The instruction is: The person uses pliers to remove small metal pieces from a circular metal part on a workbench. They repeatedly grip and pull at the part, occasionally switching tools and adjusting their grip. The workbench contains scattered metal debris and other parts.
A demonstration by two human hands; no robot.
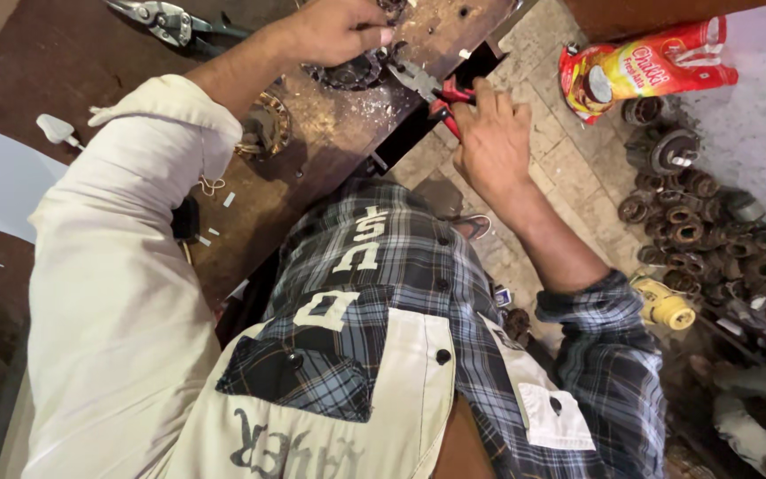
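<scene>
At bench edge, far from body: right hand wrapped tight about red-handled pliers, nose of tool aimed left into dark round metal part on worn wooden workbench; grip closed so jaws can bite, it seems. Just left of pliers: left hand pressed down on same round part, fingers curled over rim, likely to pin it against pull of tool; whether anything sits inside fist, cannot tell. Around part: pale filings and scraps scattered on wood. Further left along bench: metal snips lying flat, within reach; brass-toned ring half hidden under cream sleeve; small white plug near white sheet. Right of bench, down on tiled floor: red and yellow snack packet, heap of rusty round parts piled against wall, yellow plastic piece beside heap.
</scene>
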